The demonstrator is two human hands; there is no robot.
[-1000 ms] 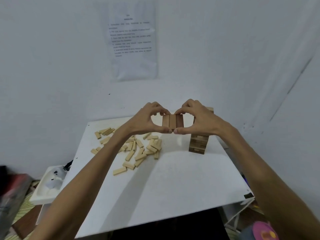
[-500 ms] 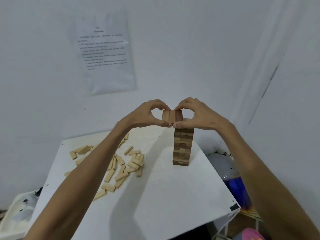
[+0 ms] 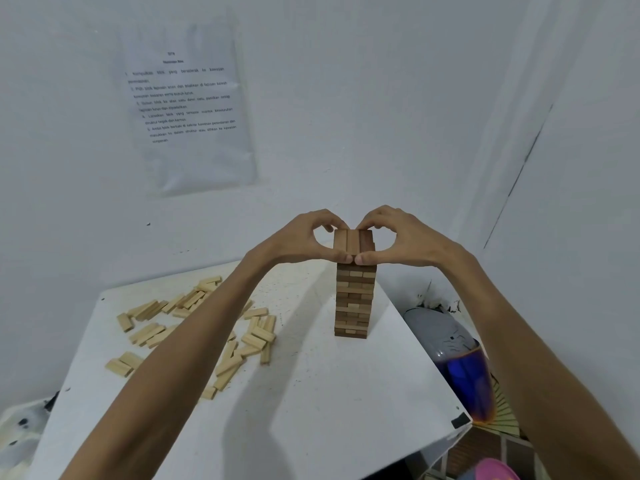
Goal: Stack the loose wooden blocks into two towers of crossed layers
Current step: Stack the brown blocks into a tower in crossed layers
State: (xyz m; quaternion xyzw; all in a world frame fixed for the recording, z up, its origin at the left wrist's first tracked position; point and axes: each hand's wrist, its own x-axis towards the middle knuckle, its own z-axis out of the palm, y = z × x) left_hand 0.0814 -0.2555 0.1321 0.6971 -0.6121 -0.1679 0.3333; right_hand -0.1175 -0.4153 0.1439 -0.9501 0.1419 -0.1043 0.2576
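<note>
A tall tower (image 3: 354,299) of crossed wooden layers stands on the white table (image 3: 311,410), right of centre. Three blocks (image 3: 352,241) lie side by side at its very top, two pale and one darker. My left hand (image 3: 301,239) and my right hand (image 3: 403,237) pinch this row from its two sides, thumbs under the near ends and fingers over the far ends. Whether the row rests on the tower or hangs just above it is hidden by my thumbs. Several loose pale blocks (image 3: 194,327) are scattered on the table's left half.
A printed sheet (image 3: 188,109) is taped to the white wall behind. A grey and blue object (image 3: 453,355) sits off the table's right edge. A white tray (image 3: 20,431) lies low at the left. The table's near right corner (image 3: 460,419) carries a black mark.
Both hands have carried the row of three blocks to the right, from in front of the tower to directly over its top. The camera view has shifted with them.
</note>
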